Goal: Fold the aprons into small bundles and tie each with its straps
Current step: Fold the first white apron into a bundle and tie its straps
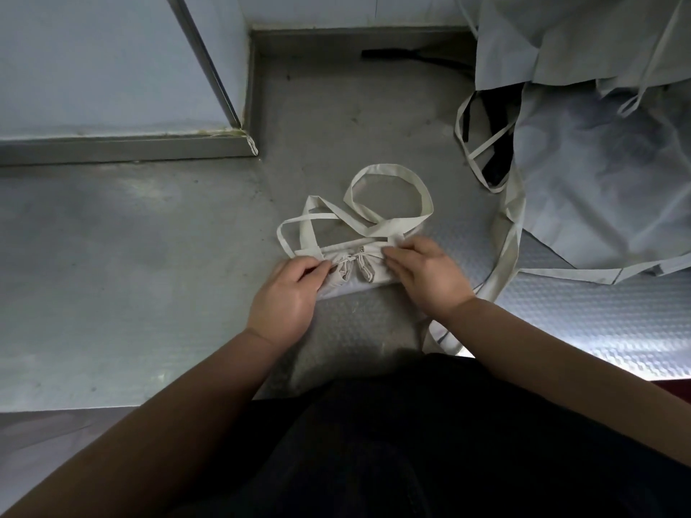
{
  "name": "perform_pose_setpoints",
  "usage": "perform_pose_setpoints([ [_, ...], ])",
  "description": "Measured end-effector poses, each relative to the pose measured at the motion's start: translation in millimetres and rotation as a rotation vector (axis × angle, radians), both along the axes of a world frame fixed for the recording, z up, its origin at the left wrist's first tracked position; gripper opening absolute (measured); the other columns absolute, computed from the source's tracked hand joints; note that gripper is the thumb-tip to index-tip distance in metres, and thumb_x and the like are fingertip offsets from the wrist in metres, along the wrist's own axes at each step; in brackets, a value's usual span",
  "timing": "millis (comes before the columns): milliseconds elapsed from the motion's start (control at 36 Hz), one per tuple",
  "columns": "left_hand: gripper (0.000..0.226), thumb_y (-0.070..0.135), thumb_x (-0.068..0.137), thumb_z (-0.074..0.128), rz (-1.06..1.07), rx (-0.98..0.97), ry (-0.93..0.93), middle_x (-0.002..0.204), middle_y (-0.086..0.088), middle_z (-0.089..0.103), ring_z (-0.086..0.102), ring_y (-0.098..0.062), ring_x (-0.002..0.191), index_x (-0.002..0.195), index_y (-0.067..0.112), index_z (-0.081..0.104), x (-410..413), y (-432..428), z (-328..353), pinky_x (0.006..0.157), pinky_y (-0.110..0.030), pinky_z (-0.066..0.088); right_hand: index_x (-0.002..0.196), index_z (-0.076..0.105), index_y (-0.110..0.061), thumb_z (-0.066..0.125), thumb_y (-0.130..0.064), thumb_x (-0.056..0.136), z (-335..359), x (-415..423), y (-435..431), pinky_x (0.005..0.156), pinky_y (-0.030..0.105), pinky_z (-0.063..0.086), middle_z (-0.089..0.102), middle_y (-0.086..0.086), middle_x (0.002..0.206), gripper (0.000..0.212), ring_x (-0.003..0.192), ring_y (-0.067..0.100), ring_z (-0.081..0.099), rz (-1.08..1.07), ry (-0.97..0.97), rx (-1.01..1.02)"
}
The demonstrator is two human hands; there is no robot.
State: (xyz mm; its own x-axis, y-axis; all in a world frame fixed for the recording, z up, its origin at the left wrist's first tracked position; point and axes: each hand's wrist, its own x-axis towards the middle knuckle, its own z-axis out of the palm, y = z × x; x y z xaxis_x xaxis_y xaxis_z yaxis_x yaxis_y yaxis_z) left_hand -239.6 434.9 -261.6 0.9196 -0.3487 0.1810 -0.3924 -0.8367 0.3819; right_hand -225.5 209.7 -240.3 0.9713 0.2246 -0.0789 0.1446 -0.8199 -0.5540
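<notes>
Found one apron bundle (pixel 349 280) of pale cloth lying at the middle of the counter (pixel 149 233), a little beyond the near edge. Noted a small knot (pixel 351 259) on its top face, with two short gathered ends just below.

Traced loose straps (pixel 389 188) from the bundle's far side. Lying flat on the counter, looped and crossing one another.

Recorded the left hand (pixel 288 293) at the bundle's left end: fingers curled, thumb and forefinger pinching cloth there. Recorded the right hand (pixel 426 274) on the right end: fingers bent, thumb tip on the cloth beside the knot. Cannot tell whether pinching or only pressing.

Logged a pile of aprons (pixel 598 162) at far right, unfolded and heaped. Long ties (pixel 508 237) trailing from it toward the near side, one passing just beside the right wrist.

Logged a black object (pixel 396 54) at the far side near the back wall, too dim to identify. Logged a pale wall panel (pixel 93 61) at far left, rising from the counter.
</notes>
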Motion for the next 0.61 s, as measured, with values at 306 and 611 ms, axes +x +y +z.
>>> perform_pose_setpoints([
  [306, 0.040, 0.014, 0.085, 0.043, -0.016, 0.071, -0.019, 0.107, -0.008, 0.065, 0.046, -0.021, 0.098, 0.116, 0.004, 0.065, -8.7, 0.4, 1.1, 0.081, -0.034, 0.053, 0.075, 0.068, -0.002, 0.080, 0.009, 0.041, 11.5, 11.0, -2.3, 0.038, 0.019, 0.031, 0.054, 0.011, 0.060, 0.037, 0.043, 0.027, 0.053, 0.105, -0.218, -0.463],
  [611, 0.062, 0.047, 0.085, 0.048, -0.039, 0.083, 0.082, 0.140, -0.007, 0.049, 0.036, -0.027, 0.133, 0.131, 0.006, 0.054, -20.4, 11.4, -4.8, 0.112, -0.033, 0.025, 0.136, 0.047, -0.017, 0.032, -0.054, 0.085, 5.7, -9.2, -13.9, 0.098, 0.047, 0.041, 0.054, 0.017, 0.122, 0.065, 0.112, 0.039, 0.053, 0.119, 0.089, -0.362],
])
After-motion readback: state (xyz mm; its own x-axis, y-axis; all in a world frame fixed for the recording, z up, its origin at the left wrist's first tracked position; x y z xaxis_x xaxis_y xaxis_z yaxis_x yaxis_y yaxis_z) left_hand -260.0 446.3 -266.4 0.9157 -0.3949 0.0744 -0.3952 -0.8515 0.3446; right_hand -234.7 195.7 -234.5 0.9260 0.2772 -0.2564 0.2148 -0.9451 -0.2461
